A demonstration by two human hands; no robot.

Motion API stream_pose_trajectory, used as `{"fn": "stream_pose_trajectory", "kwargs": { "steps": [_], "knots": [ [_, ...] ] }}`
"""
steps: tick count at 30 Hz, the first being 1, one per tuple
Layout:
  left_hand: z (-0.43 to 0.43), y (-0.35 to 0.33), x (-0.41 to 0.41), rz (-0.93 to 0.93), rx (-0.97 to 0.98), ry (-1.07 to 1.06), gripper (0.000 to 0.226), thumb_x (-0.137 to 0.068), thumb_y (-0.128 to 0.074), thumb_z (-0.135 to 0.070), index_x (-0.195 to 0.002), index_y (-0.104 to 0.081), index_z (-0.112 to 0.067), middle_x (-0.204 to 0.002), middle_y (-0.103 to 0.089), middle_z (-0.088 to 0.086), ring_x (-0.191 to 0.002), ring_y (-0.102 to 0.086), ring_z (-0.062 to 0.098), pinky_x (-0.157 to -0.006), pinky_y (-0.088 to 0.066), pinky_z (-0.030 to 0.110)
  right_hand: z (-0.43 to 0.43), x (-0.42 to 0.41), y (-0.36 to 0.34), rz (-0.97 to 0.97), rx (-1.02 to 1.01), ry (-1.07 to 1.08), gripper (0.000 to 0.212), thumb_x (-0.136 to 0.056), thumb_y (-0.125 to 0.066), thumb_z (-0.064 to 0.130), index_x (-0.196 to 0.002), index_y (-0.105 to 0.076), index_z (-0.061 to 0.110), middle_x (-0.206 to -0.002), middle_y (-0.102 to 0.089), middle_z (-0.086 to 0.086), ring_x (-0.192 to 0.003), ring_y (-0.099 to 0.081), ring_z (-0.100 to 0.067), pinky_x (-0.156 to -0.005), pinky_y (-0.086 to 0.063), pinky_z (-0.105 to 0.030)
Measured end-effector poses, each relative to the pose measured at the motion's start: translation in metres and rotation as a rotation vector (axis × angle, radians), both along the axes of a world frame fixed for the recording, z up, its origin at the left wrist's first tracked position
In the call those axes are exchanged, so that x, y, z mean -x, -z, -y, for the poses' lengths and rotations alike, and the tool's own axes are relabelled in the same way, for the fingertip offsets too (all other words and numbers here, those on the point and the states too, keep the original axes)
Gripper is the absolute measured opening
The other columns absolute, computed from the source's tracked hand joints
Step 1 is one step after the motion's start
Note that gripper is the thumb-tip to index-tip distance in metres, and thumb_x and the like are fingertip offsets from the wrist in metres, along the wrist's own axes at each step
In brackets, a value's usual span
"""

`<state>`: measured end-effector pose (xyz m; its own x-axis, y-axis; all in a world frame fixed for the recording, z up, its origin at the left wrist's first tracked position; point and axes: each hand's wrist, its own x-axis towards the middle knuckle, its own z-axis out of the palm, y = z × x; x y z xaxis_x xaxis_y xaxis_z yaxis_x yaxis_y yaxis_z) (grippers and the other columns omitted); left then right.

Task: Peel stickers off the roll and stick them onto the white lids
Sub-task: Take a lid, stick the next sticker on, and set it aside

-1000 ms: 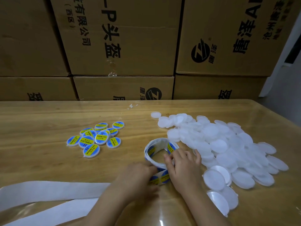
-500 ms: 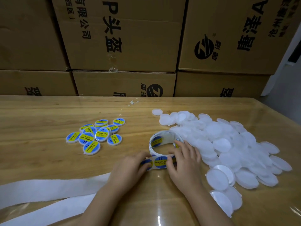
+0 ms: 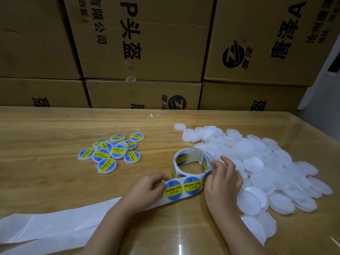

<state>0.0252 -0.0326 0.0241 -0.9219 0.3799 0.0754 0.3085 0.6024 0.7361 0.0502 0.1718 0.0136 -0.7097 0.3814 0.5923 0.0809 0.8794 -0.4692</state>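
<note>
Head view: left hand [image 3: 145,190], grip pinching the liner [image 3: 55,225], has drawn two stickers [image 3: 191,186] flat from the sticker roll [image 3: 191,159], gripped by the curled right hand [image 3: 224,181] at 9 o'clock of the white lids [image 3: 257,162], so peeling looks ready to start.

On my wooden table [image 3: 46,181], the sticker roll [image 3: 193,150] stands at centre; labelled lids [image 3: 110,151] at ten o'clock, plain white lids [image 3: 257,162] at three, bare backing strip [image 3: 46,229] at eight.
</note>
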Motion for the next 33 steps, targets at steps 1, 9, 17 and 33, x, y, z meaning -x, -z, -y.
{"fn": "stream_pose_trajectory", "kwargs": {
  "steps": [1, 9, 17, 33],
  "knots": [
    [-0.002, 0.003, 0.001, -0.004, -0.001, -0.012, 0.028, -0.093, -0.05, -0.021, -0.089, -0.058, -0.047, -0.07, -0.062, -0.016, -0.069, -0.054, 0.002, -0.072, -0.045, 0.026, -0.002, 0.001, 0.0, 0.049, 0.0, 0.039, 0.028, -0.075, -0.062, -0.009, -0.1, -0.064, 0.004, -0.126, -0.054, -0.02, -0.108, -0.056, -0.04, -0.099, -0.035, -0.06],
    [-0.008, 0.019, 0.002, 0.124, -0.33, -0.067, 0.021, -0.081, -0.052, -0.029, -0.089, -0.067, -0.041, -0.056, -0.051, -0.014, -0.057, -0.042, 0.001, -0.054, -0.034, 0.015, -0.02, 0.007, 0.01, 0.425, -0.073, 0.165, 0.031, -0.092, -0.047, 0.021, -0.12, -0.055, 0.013, -0.156, -0.019, -0.014, -0.144, -0.014, -0.03, -0.112, -0.007, -0.051],
    [-0.005, 0.021, 0.004, 0.236, -0.508, -0.127, 0.03, -0.07, -0.048, -0.02, -0.087, -0.071, -0.03, -0.061, -0.044, -0.002, -0.058, -0.04, 0.01, -0.051, -0.033, 0.015, -0.019, 0.008, 0.01, 0.341, -0.037, 0.15, 0.038, -0.09, -0.053, 0.022, -0.124, -0.057, 0.007, -0.148, -0.039, -0.009, -0.142, -0.023, -0.026, -0.113, -0.008, -0.05],
    [-0.006, 0.021, 0.006, 0.266, -0.523, -0.119, 0.027, -0.069, -0.048, -0.018, -0.082, -0.069, -0.027, -0.063, -0.05, 0.0, -0.061, -0.044, 0.011, -0.053, -0.035, 0.017, -0.02, 0.009, 0.008, 0.468, -0.111, 0.176, 0.052, -0.093, -0.042, 0.033, -0.141, -0.037, 0.014, -0.158, -0.018, -0.007, -0.144, -0.015, -0.022, -0.116, -0.004, -0.046]
  ]
}}
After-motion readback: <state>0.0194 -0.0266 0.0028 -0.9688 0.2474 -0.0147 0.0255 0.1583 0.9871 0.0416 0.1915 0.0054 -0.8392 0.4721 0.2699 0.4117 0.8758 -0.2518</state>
